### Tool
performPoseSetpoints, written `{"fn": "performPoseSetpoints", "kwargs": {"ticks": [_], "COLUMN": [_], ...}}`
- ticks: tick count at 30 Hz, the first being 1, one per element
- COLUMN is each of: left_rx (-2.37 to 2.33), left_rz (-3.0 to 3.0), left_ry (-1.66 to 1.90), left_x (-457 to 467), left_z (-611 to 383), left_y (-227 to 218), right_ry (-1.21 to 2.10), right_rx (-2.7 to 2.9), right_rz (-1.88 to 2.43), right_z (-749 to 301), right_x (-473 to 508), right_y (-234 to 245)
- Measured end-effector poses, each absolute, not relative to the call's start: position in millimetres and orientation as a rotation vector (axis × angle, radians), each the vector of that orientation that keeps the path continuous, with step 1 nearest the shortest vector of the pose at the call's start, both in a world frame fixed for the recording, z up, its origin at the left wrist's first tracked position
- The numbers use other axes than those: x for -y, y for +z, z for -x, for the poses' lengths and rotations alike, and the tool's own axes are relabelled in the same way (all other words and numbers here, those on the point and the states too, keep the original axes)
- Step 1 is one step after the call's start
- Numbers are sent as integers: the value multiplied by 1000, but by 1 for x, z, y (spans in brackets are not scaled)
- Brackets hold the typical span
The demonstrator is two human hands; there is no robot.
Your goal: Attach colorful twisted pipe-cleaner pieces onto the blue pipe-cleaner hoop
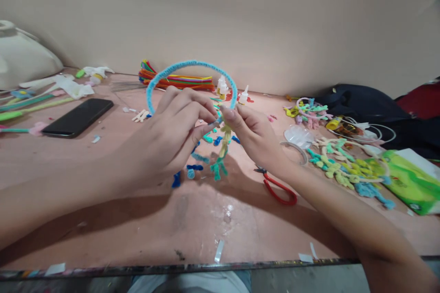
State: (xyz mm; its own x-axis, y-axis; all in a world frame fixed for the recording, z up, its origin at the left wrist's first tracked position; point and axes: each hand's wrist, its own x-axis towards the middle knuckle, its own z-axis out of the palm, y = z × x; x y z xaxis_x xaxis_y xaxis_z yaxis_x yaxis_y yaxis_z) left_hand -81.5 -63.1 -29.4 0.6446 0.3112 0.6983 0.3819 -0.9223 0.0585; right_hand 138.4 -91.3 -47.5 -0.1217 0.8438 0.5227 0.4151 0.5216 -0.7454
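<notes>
The left hand and right hand meet in the middle, fingertips almost together. The left pinches a bit of blue, apparently the lower part of a light-blue chenille hoop, whose arc rises to twelve o'clock above the knuckles. The right pinches, between thumb and finger, the top of a yellow chenille strand that hangs toward six o'clock, with a green piece at its foot. The fingers hide the join. If either pinch slackened, the strand could twist or slip along the hoop.

Around seven o'clock, just below the hands, small blue chenille pieces lie on the pink surface; a dropping wrist could scatter them. Between four and five o'clock, near the right forearm, are red-handled scissors; a sweep of that arm could catch them.

Farther out, two white glue bottles stand between twelve and one o'clock; the hoop, swung forward, could tip them. A bundle of coloured pipe cleaners lies at eleven, a black phone at nine, and a decorated cream hoop between three and four, beside a green tissue packet.
</notes>
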Motion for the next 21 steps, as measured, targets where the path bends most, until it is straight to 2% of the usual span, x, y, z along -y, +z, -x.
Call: {"fn": "performPoseSetpoints", "kwargs": {"ticks": [6, 15, 21], "left_rx": [550, 634, 713], "left_rz": [2790, 2986, 3058], "left_ry": [-1176, -1203, -1153], "left_x": [58, 58, 64], "left_z": [81, 85, 85], "left_y": [-33, -24, -20], "right_ry": [541, 653, 533], "right_rx": [1806, 1963, 2033], "right_rz": [880, 825, 865], "right_z": [-141, -148, -147], "right_x": [86, 85, 88], "right_y": [-46, -39, -41]}}
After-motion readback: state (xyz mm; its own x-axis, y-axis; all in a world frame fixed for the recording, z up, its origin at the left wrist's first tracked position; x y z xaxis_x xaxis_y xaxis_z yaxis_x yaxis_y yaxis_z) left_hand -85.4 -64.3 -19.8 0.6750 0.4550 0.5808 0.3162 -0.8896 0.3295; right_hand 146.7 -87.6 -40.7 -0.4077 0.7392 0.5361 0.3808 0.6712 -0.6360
